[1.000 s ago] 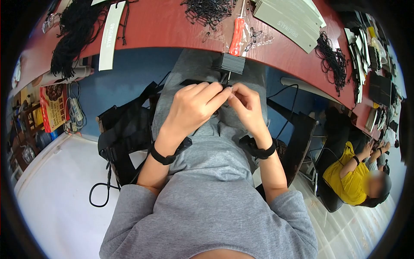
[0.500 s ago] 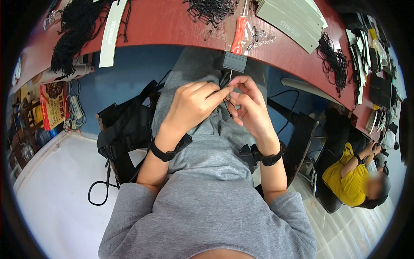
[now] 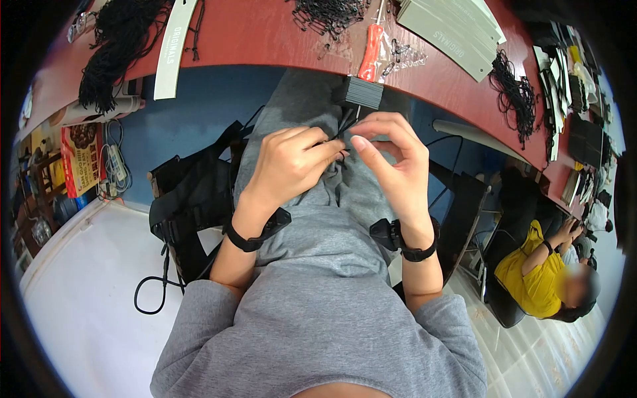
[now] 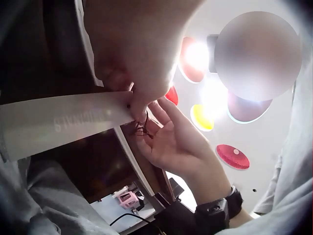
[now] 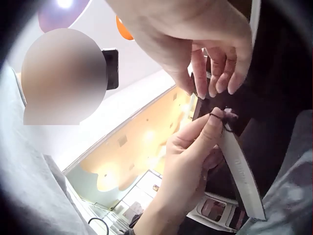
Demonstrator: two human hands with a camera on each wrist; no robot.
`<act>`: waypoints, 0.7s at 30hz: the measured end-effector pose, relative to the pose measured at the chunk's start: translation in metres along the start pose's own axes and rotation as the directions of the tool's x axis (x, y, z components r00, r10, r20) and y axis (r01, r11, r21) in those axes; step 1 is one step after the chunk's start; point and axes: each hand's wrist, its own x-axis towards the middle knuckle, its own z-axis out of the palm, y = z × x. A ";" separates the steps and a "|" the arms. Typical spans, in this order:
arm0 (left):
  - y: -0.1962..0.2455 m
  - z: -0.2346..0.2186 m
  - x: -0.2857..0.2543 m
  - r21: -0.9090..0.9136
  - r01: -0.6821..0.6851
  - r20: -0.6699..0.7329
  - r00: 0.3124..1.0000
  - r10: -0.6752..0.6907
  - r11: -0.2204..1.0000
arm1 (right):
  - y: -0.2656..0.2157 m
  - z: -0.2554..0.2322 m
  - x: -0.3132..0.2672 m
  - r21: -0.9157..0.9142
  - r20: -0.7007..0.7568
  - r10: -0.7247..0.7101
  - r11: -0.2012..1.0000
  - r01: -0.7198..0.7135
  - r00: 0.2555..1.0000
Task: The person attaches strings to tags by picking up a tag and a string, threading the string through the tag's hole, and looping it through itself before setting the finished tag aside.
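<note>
In the head view my left hand (image 3: pixel 288 162) is over the lap, thumb and fingertips pinched together. The left wrist view shows a long pale tag (image 4: pixel 73 120) with faint lettering, its end gripped by that hand. A thin black cord (image 5: pixel 228 117) loops at the pinched end of the tag, by the left thumb. My right hand (image 3: pixel 401 159) is just beside it, fingers curved loosely and the thumb apart from them. Nothing shows between the right fingers. From the head view the tag is mostly hidden by the left hand.
Ahead is a red table (image 3: pixel 259 40) with an orange-handled tool (image 3: pixel 371 53), safety pins (image 3: pixel 325 16), black cords (image 3: pixel 123 46) and pale tags (image 3: pixel 451 40). A grey layered block (image 3: pixel 361 93) is at its edge. A person in yellow (image 3: pixel 531 272) sits at right.
The right hand has come away from the left fingertips, moving right and spreading its thumb from its fingers. The left hand keeps its pinch, barely moved.
</note>
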 end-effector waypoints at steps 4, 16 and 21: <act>0.003 -0.004 0.000 -0.027 0.012 0.047 0.999 -0.010 1.000 | -0.004 0.009 0.003 0.066 -0.096 -0.056 0.996 0.062 0.994; 0.006 -0.026 0.000 -0.339 0.116 0.102 0.991 -0.086 0.934 | -0.005 0.002 0.004 0.493 0.062 0.226 0.840 -0.227 0.972; 0.008 -0.033 0.003 -0.549 0.102 0.046 0.995 -0.092 0.830 | -0.004 -0.005 0.007 0.771 0.368 0.166 0.495 -0.400 0.915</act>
